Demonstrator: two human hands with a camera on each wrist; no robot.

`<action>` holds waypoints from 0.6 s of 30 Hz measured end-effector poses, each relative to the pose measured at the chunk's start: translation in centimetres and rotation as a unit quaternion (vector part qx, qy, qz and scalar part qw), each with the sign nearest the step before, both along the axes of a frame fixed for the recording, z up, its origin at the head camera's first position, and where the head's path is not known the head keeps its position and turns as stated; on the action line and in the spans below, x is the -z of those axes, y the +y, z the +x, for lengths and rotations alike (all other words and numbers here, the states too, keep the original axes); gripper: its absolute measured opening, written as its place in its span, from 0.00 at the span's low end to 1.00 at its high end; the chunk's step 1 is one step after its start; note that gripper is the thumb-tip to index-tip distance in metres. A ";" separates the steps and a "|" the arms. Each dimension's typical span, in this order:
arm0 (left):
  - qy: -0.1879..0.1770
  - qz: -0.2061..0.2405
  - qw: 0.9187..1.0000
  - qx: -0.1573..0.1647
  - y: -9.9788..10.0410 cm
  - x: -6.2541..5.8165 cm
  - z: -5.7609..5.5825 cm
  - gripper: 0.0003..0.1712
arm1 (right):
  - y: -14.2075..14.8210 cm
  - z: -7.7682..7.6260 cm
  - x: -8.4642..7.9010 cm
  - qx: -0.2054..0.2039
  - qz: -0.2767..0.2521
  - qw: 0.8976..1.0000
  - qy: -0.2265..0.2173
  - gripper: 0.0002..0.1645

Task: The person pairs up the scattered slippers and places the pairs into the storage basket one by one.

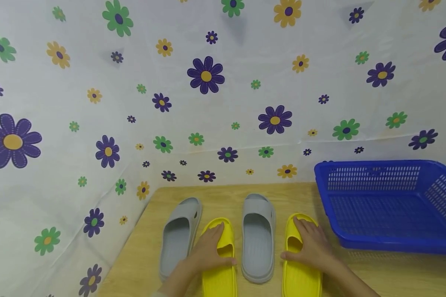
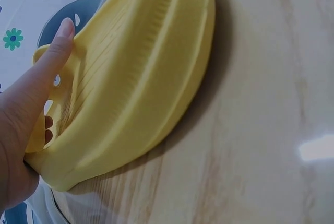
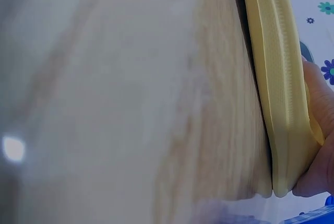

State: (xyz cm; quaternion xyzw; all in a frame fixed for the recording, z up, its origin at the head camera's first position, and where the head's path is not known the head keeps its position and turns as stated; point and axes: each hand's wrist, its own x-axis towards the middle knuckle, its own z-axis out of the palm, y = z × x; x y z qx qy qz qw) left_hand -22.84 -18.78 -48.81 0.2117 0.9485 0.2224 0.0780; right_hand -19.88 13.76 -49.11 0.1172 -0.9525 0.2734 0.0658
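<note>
My left hand (image 1: 210, 249) grips a yellow slipper (image 1: 219, 282) across its strap, thumb on one side and fingers at the toe end. In the left wrist view this yellow slipper (image 2: 141, 78) is tilted, its shadow on the wood beside it. Similarly, my right hand (image 1: 312, 247) holds the other yellow slipper (image 1: 301, 282) around its strap; the right wrist view shows the side of that yellow slipper (image 3: 279, 78) close along the wooden surface. One grey slipper (image 1: 176, 239) lies left of the left yellow one, and a second grey slipper (image 1: 258, 247) sits between the yellow pair.
A blue perforated plastic basket (image 1: 394, 243) stands on the right of the wooden table (image 1: 223, 190). Behind and to the left hangs a white sheet (image 1: 241, 57) printed with purple, green and yellow flowers. Both grey slippers point toward the back.
</note>
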 end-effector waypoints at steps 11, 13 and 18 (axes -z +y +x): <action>0.004 -0.005 1.000 -0.011 0.6 -0.2 0.4 0.64 | 0.2 0.5 -0.2 0.024 -0.002 1.000 -0.013 0.68; -0.002 -0.005 1.000 -0.021 0.6 -0.1 0.6 0.65 | 0.1 0.5 -0.1 0.024 -0.001 1.000 -0.019 0.69; -0.010 -0.001 0.999 -0.040 0.4 -0.1 1.1 0.66 | -0.2 0.6 -0.2 0.028 -0.003 0.999 -0.031 0.69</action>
